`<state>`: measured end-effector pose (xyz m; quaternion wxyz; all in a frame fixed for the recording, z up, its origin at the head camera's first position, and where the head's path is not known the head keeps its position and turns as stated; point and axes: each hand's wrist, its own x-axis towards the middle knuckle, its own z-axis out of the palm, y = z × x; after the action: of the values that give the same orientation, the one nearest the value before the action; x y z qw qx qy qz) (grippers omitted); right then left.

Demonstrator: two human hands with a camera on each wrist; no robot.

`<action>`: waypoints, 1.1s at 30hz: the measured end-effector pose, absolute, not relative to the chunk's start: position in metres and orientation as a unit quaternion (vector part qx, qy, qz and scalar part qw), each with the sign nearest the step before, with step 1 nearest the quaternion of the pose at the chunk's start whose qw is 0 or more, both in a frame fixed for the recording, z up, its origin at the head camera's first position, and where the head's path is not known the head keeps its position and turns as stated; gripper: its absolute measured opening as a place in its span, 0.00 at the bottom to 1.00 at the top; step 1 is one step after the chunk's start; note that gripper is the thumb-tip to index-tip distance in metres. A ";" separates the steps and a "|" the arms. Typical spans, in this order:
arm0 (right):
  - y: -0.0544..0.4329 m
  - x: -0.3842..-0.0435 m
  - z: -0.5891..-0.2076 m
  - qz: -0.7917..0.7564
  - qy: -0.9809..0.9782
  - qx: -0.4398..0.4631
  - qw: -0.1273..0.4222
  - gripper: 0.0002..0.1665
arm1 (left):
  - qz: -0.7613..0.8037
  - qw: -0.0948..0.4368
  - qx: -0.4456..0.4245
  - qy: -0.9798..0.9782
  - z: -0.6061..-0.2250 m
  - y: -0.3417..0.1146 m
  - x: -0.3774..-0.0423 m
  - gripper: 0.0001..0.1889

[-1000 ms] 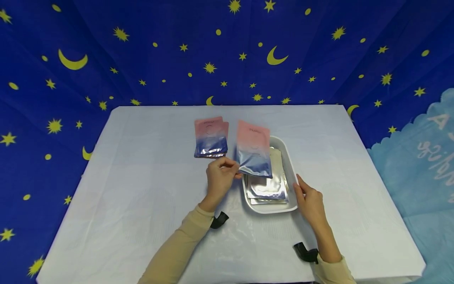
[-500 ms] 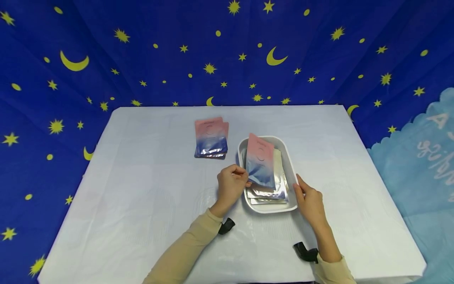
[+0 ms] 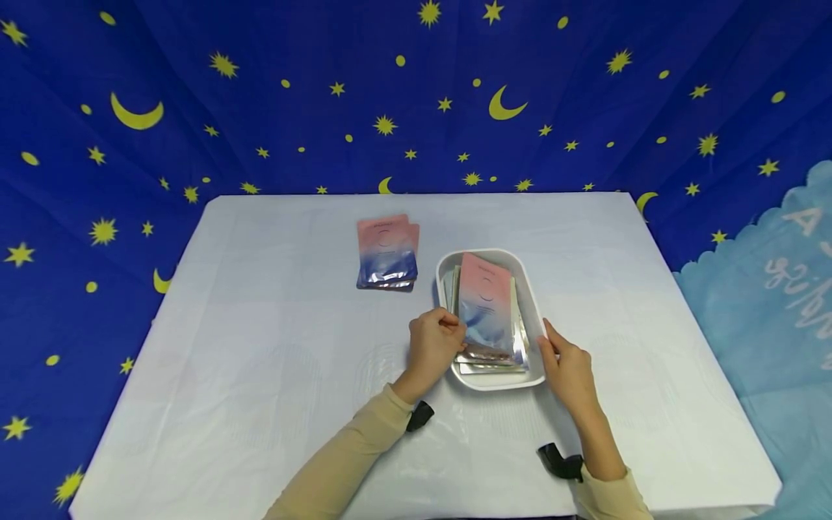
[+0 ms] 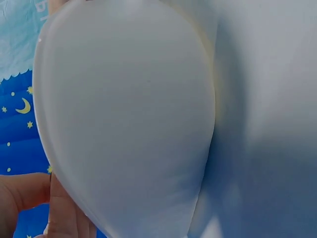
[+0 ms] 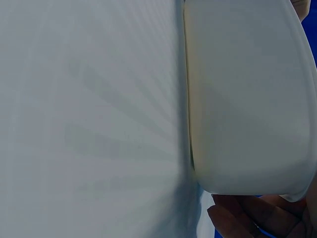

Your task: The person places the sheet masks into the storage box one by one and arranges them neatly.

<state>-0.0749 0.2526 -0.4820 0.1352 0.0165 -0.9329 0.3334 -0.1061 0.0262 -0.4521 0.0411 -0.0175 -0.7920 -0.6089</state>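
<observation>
In the head view, a pink-to-blue foil sachet (image 3: 486, 300) lies over other silvery sachets (image 3: 492, 368) inside a white tray (image 3: 534, 318). My left hand (image 3: 434, 347) reaches over the tray's left rim and pinches the sachet by its lower left edge; the fingertips are partly hidden. On the opposite side my right hand (image 3: 568, 372) grips the tray's rim near its lower right corner. From the left wrist the tray's outer wall (image 4: 129, 109) fills much of the view, with fingers (image 4: 64, 213) at its edge. Curled fingers (image 5: 257, 215) show under the tray in the right wrist view.
Left of the tray, a small stack of matching pink-and-blue sachets (image 3: 386, 253) lies on the white-covered table (image 3: 260, 325). Behind the table hangs a blue cloth (image 3: 416, 94) with yellow stars and moons. Black wrist mounts (image 3: 559, 462) stick out from the sleeves.
My left hand has moved right and toward me, bringing the sachet from above the tray's far left side down onto the silvery sachets. The right hand and tray have stayed put.
</observation>
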 end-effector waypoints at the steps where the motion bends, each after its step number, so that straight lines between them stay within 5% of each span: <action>1: 0.253 -0.075 -0.482 0.334 -0.933 0.016 0.134 0.21 | -0.599 0.041 -0.023 -0.800 -0.452 0.027 -0.106 0.03; 21: 0.251 -0.075 -0.480 0.340 -0.931 0.012 0.131 0.21 | -0.541 0.075 -0.073 -0.835 -0.454 0.020 -0.107 0.08; 33: 0.252 -0.075 -0.480 0.344 -0.931 0.008 0.122 0.22 | -0.525 0.124 -0.009 -0.842 -0.447 -0.027 -0.132 0.09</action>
<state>-0.0750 0.2519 -0.4804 0.1219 0.0075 -0.9310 0.3439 -0.1319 -0.0268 -0.4471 0.1242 -0.0089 -0.8420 -0.5249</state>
